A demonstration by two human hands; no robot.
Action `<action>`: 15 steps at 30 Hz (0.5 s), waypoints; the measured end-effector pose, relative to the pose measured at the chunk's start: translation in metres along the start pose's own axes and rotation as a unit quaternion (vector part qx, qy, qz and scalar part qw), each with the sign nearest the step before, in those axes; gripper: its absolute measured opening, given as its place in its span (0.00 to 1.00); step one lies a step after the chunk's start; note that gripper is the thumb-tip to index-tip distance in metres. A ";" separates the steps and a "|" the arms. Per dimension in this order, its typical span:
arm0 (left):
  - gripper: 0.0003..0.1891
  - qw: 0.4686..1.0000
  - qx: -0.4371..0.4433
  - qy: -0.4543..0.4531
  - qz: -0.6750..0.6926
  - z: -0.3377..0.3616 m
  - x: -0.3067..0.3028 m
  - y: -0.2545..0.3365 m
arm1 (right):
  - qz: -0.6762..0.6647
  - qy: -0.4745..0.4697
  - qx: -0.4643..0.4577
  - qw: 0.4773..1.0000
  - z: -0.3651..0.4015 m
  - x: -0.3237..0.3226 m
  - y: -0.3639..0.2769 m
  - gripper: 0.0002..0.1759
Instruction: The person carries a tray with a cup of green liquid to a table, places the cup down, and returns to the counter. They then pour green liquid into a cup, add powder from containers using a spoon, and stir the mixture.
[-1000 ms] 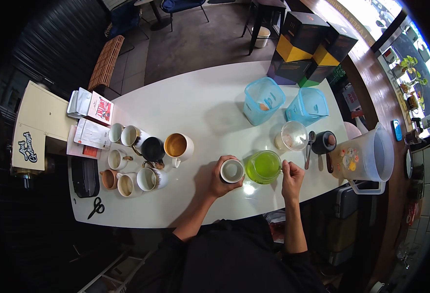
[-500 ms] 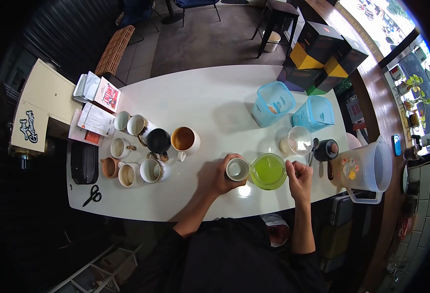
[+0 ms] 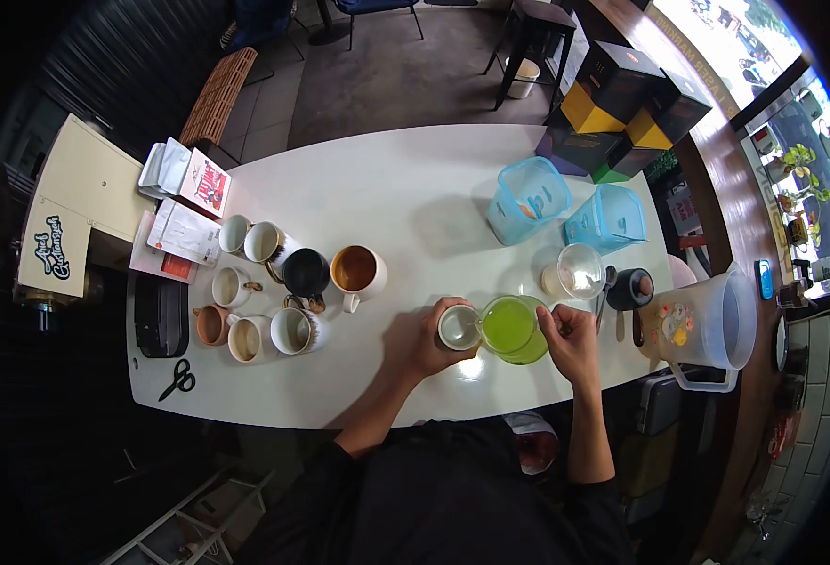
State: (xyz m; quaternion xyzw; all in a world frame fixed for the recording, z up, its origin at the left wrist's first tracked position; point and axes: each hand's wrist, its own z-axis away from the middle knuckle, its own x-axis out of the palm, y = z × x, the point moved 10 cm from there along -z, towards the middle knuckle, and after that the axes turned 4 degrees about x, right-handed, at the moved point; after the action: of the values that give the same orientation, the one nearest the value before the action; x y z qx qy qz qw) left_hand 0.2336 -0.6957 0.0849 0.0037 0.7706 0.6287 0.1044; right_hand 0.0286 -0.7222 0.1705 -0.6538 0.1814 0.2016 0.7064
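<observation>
My left hand is wrapped round a small pale cup with a light inside, held above the white table. In my right hand is the handle of a clear glass jug holding bright green liquid. The jug tilts to the left, its spout right at the cup's rim. Behind the jug stands a clear plastic cup. To the right of it sits a dark round pot.
Several mugs, among them a brown-lined mug and a black mug, stand at the left. Black scissors lie at the left front. Two blue containers are at the back right, a large plastic pitcher at the right edge. Stacked boxes stand behind.
My right hand has moved slightly left, and the glass jug has tipped further toward the cup, bringing its spout to the rim. My left hand with the cup stays nearly in place.
</observation>
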 end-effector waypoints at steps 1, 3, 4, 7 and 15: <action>0.33 1.000 -0.006 -0.001 0.004 0.000 0.000 0.000 | 0.005 -0.003 0.004 1.000 0.000 0.001 -0.002 0.23; 0.33 1.000 -0.001 -0.002 0.009 -0.001 0.000 0.001 | 0.015 -0.002 -0.001 1.000 0.000 0.000 -0.005 0.23; 0.33 1.000 0.004 -0.003 0.015 -0.001 0.000 0.002 | 0.024 -0.002 -0.004 1.000 -0.001 0.000 -0.007 0.23; 0.32 1.000 0.002 0.001 -0.010 -0.001 -0.003 0.005 | 0.020 -0.002 -0.010 1.000 -0.001 0.001 -0.007 0.23; 0.31 1.000 0.017 0.010 -0.022 -0.004 -0.005 0.013 | 0.027 0.003 -0.015 1.000 -0.001 0.000 -0.014 0.22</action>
State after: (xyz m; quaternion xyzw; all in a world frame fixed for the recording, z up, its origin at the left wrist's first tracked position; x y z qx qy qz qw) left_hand 0.2362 -0.6975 0.0992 -0.0182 0.7822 0.6129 0.1103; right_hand 0.0361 -0.7236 0.1824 -0.6598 0.1982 0.2214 0.6902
